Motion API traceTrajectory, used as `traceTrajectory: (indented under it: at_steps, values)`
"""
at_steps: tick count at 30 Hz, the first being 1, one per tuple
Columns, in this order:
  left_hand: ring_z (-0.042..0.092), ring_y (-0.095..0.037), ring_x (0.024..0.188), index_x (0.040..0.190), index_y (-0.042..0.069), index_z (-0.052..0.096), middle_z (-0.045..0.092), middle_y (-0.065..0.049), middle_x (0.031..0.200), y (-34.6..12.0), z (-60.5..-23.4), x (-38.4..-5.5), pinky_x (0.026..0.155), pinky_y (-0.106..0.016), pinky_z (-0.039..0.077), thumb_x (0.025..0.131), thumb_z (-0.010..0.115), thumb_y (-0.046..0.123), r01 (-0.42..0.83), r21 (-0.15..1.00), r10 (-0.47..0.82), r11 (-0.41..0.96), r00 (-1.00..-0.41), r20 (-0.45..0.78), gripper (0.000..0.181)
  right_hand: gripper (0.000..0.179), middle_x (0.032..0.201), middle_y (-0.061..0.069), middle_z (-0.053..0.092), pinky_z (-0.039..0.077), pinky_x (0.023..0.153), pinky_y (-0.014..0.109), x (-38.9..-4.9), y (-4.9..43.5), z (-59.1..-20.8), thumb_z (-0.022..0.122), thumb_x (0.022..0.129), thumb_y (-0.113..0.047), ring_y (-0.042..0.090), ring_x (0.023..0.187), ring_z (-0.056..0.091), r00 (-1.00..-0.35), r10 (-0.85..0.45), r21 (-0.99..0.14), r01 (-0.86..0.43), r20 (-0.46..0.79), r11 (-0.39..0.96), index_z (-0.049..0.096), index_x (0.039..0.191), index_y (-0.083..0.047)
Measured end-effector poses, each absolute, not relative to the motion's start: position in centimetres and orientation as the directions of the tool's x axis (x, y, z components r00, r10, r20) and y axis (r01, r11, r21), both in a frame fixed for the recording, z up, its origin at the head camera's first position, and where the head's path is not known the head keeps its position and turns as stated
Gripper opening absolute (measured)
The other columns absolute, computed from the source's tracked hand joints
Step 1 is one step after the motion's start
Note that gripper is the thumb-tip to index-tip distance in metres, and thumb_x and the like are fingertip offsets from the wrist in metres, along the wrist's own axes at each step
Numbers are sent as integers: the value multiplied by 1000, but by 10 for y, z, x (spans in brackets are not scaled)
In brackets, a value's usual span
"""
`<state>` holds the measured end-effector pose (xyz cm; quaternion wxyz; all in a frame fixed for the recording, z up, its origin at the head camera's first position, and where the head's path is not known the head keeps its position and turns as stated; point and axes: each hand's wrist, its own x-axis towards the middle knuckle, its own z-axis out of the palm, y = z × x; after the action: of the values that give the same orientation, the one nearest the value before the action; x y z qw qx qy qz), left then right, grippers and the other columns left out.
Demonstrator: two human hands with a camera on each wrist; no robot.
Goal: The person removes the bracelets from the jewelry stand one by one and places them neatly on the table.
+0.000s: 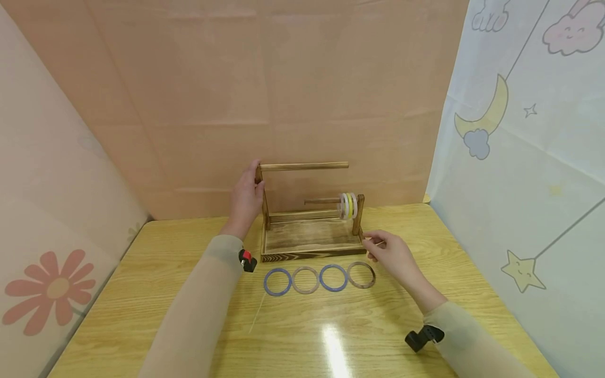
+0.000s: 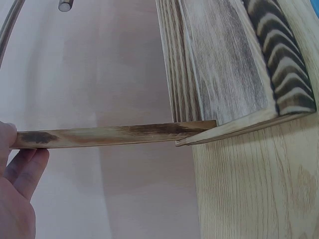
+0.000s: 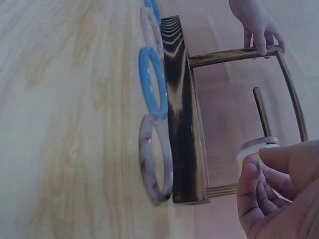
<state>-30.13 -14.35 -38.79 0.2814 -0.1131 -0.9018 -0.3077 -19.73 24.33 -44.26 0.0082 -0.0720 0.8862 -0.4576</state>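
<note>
My left hand [image 1: 247,195] grips the top of the left upright of a wooden rack [image 1: 314,256], where a long upper bar joins it. In the left wrist view its fingers hold the end of that upright [image 2: 99,137]. Several bangles [image 1: 348,206], white and yellow among them, hang on the short lower peg against the right post. My right hand [image 1: 388,252] is at the rack's right front corner, fingers bent and thumb close to them. In the right wrist view nothing shows between its fingertips [image 3: 249,172]; whether they pinch the rack's edge is hidden.
In front of the rack lies a row of bangles: a blue one [image 1: 278,282], a pale brownish one [image 1: 305,280], another blue one [image 1: 333,277] and a mottled brown one [image 1: 361,275]. A peach cloth wall [image 1: 189,105] stands behind, with printed cloth walls on both sides.
</note>
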Motion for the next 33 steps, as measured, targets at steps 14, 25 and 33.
traceTrajectory:
  at_steps: [14, 25, 33]
  values:
    - [67, -43, 118, 169, 13, 39, 63, -22, 145, -144, -387, -302, 102, -58, 56, 111, 66, 3, 369, 495, 34, 786, -827, 562, 65, 37, 114, 11, 75, 56, 63, 29, -208, 211, -427, 74, 110, -24, 37, 92, 74, -979, -47, -842, -196, 200, 504, 72, 143, -7]
    - [65, -43, 127, 169, 13, 38, 60, -22, 153, -144, -386, -301, 109, -58, 53, 111, 66, 3, 351, 505, 20, 789, -836, 549, 65, 39, 127, 16, 74, 57, 68, 21, -218, 191, -418, 74, 109, -18, 30, 107, 77, -971, -27, -859, -221, 236, 461, 70, 145, -3]
    - [59, -42, 140, 168, 12, 39, 57, -20, 159, -140, -385, -300, 118, -56, 47, 111, 66, 3, 338, 509, 12, 792, -841, 541, 65, 38, 130, 16, 75, 57, 70, 19, -226, 182, -420, 74, 108, -14, 31, 107, 77, -962, 10, -854, -237, 272, 463, 70, 143, -1]
